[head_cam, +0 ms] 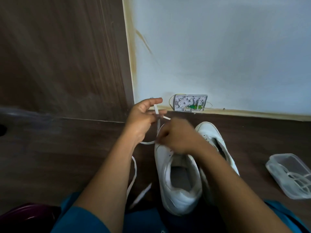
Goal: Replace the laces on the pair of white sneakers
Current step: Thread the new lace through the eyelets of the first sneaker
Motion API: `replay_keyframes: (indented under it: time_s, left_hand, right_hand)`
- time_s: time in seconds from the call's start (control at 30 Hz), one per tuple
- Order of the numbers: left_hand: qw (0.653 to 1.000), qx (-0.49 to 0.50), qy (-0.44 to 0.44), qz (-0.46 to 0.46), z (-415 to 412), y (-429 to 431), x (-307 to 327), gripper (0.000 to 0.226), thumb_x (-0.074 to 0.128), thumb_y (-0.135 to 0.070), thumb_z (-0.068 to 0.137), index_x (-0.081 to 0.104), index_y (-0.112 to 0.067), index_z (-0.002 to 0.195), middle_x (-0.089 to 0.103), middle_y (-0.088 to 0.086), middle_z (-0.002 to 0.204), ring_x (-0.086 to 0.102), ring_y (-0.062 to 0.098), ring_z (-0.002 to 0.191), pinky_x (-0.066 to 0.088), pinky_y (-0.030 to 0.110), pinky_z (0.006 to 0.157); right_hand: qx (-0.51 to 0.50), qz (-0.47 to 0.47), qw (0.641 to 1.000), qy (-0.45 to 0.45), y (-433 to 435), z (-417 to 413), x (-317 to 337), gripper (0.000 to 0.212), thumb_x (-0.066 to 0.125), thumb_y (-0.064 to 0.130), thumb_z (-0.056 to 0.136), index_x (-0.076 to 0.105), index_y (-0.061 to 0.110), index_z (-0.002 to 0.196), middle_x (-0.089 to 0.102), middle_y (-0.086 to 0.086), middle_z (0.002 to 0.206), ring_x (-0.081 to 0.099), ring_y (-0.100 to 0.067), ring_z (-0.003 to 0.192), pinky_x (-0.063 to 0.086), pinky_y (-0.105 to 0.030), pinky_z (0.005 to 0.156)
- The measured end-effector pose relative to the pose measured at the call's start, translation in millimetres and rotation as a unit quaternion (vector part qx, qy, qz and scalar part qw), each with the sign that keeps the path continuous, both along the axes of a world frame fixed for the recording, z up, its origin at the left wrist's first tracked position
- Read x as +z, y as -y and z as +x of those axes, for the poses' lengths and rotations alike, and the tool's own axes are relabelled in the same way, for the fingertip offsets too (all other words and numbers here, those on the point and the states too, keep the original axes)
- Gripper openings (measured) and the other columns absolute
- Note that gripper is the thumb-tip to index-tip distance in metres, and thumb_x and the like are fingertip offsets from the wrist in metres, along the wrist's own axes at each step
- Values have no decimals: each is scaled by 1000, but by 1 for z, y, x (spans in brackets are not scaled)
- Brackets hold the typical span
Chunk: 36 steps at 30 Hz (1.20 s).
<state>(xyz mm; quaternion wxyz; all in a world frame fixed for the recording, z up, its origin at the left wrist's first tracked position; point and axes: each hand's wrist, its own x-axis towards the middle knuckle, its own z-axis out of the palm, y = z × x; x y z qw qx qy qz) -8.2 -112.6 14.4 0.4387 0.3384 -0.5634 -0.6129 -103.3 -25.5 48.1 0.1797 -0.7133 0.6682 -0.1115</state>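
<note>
Two white sneakers stand side by side on the dark wooden floor, toes toward the wall. The left sneaker (176, 179) is nearer to me, the right sneaker (217, 140) is partly hidden behind my right forearm. A flat white lace (134, 169) runs from the left sneaker's front up into my hands and trails over the floor at the left. My left hand (143, 118) is raised above the toe and pinches the lace's end. My right hand (176, 137) sits over the left sneaker's eyelets, fingers closed on the lace.
A clear plastic box (289, 175) with white laces inside lies on the floor at the right. A small open cable box (190, 102) sits at the foot of the white wall. A wooden panel stands at the left. A dark purple object (28, 216) is at bottom left.
</note>
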Motion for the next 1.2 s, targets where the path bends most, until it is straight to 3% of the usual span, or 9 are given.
replay_keyframes:
  time_s: [0.1,0.17,0.3,0.43,0.67,0.87,0.93,1.07,1.2]
  left_hand:
    - [999,-47,11,18,-6,-9,-4,59,48,31,74,61,-14,108,44,1,140,69,14,82,56,19,65]
    - [997,-65,-16,33,-9,-11,-4,57,48,32,74,59,-9,112,48,-3,131,68,17,84,57,20,71]
    - [998,-52,-17,31,-8,-9,-3,50,48,31,74,60,-7,105,55,4,122,68,12,80,57,20,70]
    - [989,-73,124,-36,2,-10,-6,50,57,24,73,60,-21,95,59,8,95,60,11,72,51,24,65]
    - [949,-153,272,-47,-2,-13,-22,52,58,23,74,51,-12,112,49,3,59,52,6,46,49,26,53]
    - [968,-112,226,7,-3,-11,-26,50,57,27,72,54,-16,96,44,2,63,55,16,54,56,31,57]
    - [966,-106,236,7,-4,-11,-28,44,58,26,72,56,-15,89,46,2,62,55,17,55,55,31,58]
    - [970,-65,233,7,-6,-13,-30,35,62,22,73,49,-10,65,51,8,60,55,19,56,56,28,55]
    - [979,-47,194,46,-5,-15,-34,35,59,22,76,58,-13,78,50,6,64,55,18,58,56,24,54]
  right_hand:
    - [-126,7,990,64,8,-27,-10,27,67,23,83,69,1,98,68,-9,94,64,-23,91,50,-30,79]
    - [-145,49,967,202,9,-29,-18,23,72,20,80,68,-2,89,64,-8,77,60,-19,69,47,-29,67]
    - [-164,23,950,264,16,-32,-25,11,64,2,83,67,2,72,62,-5,60,56,-15,50,50,-26,52]
    - [-147,-24,979,136,19,-36,-24,29,68,16,80,54,21,55,52,4,57,49,-9,54,40,-23,57]
    - [-115,-41,990,70,21,-34,-32,36,61,14,85,41,17,54,46,5,57,49,-16,62,37,-26,57]
    - [-109,-43,991,66,22,-33,-31,25,59,11,84,51,15,61,48,6,61,50,-16,66,35,-27,59]
    - [-111,-18,992,47,21,-34,-30,7,61,9,81,66,10,76,61,4,74,59,-17,77,43,-25,66]
    - [-139,29,990,13,21,-33,-32,19,58,9,79,71,4,92,68,-11,98,64,-24,89,54,-32,78]
    - [-138,46,988,61,20,-35,-32,19,60,5,79,70,7,95,66,-6,96,60,-19,83,48,-22,58]
